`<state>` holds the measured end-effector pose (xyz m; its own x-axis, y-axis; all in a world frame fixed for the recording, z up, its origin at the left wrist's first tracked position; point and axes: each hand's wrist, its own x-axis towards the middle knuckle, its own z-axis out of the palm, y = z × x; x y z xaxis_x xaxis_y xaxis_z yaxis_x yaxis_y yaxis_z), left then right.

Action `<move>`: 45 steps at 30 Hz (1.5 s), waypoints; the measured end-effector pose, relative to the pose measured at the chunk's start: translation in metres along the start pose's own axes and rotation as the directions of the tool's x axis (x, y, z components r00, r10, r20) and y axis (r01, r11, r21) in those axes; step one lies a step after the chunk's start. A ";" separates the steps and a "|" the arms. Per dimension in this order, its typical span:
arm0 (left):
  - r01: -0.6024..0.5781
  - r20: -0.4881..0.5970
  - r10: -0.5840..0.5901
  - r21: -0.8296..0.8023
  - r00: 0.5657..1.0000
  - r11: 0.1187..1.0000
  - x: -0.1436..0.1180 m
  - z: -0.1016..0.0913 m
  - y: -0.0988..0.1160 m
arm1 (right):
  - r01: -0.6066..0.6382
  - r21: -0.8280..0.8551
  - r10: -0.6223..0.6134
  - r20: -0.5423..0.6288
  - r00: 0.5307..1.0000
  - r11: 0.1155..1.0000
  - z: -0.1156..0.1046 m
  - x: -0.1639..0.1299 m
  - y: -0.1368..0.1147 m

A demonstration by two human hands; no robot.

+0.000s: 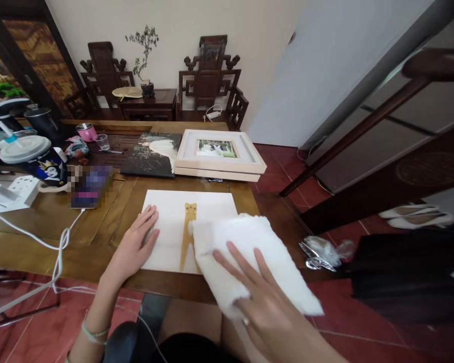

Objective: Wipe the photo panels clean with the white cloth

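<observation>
Two hands, one white board [168, 222] between them, and we'd judge the work partway. Done, as far as we see: board flat on the table [121, 214], brown stand [187, 227] lying on its face, white cloth [245, 237] over the right part. Left: we'd call the cloth work unfinished, cloth in use; how much surface it has been over, we can't tell, and the stand's right leg runs under it. Framed picture [215, 148] and dark photo panel [149, 155] lie ahead of both hands, apart from the board; no sign whether they've been handled. Left hand [136, 244] is spread, fingertips on the board's left side, gripping nothing, likely steadying it. Right hand [263, 297] rests on the cloth, fingers fanned; thumb side is buried, so we can't tell whether it pinches. Board runs from under the left fingertips toward the right hand; stand sits in the gap, touched by neither hand. Cloth lies under the right fingers, spilling past the table's near edge.
</observation>
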<state>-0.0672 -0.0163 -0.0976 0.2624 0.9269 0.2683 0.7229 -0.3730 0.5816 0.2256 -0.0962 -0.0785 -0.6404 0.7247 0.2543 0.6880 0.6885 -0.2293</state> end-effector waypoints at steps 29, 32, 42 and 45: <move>0.010 0.006 -0.010 -0.010 1.000 1.000 0.000 -0.002 0.000 | -0.051 -0.054 0.050 -0.022 0.999 0.997 0.006 0.007 -0.014; 0.007 0.014 -0.007 0.002 1.000 1.000 -0.001 -0.002 0.000 | -0.044 -0.058 0.047 0.052 0.998 0.997 0.001 0.023 0.002; -0.006 -0.003 0.006 0.011 1.000 1.000 -0.002 -0.001 -0.002 | -0.209 -0.158 0.229 0.115 0.967 0.965 0.010 0.087 0.002; -0.012 -0.009 0.012 0.006 1.000 1.000 -0.002 -0.001 -0.003 | -0.117 -0.141 0.127 0.059 0.990 0.983 0.024 0.056 -0.019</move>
<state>-0.0700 -0.0169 -0.0993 0.2654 0.9218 0.2827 0.7237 -0.3841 0.5734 0.1687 -0.0677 -0.0826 -0.5673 0.8064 0.1671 0.7994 0.5880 -0.1231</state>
